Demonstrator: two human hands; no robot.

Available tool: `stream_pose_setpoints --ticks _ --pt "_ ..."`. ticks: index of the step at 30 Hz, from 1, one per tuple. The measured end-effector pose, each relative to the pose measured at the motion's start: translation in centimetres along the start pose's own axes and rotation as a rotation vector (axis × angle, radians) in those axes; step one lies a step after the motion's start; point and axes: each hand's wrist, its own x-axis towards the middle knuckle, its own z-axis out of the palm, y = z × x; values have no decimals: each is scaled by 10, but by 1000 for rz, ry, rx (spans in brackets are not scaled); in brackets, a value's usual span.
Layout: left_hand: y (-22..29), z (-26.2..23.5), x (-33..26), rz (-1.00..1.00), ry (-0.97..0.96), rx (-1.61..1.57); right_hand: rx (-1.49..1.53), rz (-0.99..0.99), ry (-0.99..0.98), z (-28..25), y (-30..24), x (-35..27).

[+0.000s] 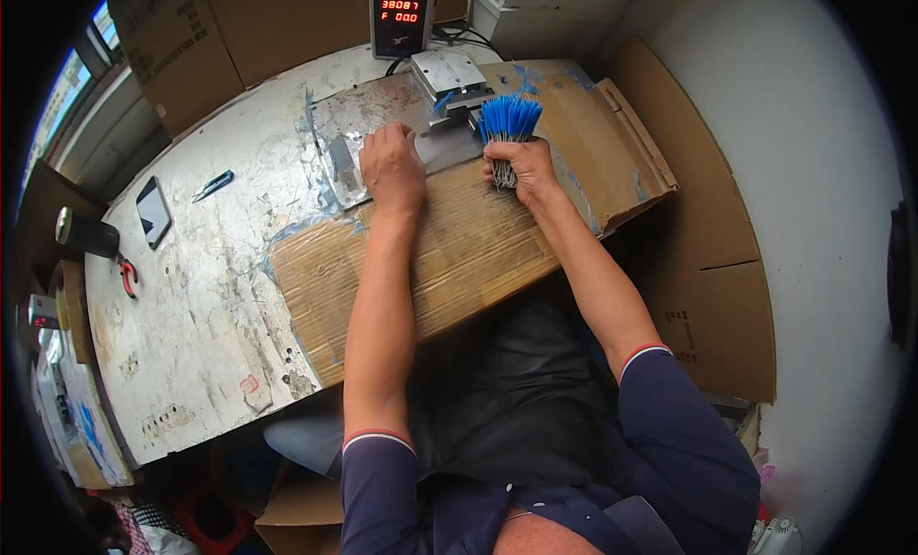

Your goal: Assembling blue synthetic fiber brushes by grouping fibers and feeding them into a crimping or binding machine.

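My right hand [521, 168] is closed around a thick bundle of thin rods with blue tips [509, 120], held upright next to a small metal press block [449, 77]. My left hand [392, 165] rests palm down on a metal plate [359, 134], its fingers reaching toward the block's base. Whether the left fingers pinch anything is hidden. Both forearms lie over a sheet of brown cardboard [459, 259] spread on the worn white table [191, 297].
A grey box with a red digit display [402, 18] stands behind the block. On the table's left lie a black phone [153, 211], a small blue clip tool [212, 184], red-handled pliers [127, 276] and a black cylinder [84, 232]. Cardboard boxes [191, 39] line the back and right.
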Motion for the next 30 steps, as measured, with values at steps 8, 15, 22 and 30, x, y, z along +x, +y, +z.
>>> stream_pose_setpoints --ticks 8,15,22,30 --pt "-3 -7 -1 -110 75 -175 -179 -34 -1 6 3 13" --pt "-6 -3 0 -164 68 -188 -302 -124 20 16 0 32" --pt "-9 -4 -3 -179 60 -177 -383 -110 98 28 1 30" --pt "-7 -3 -3 -157 108 -170 -397 -111 140 30 1 32"
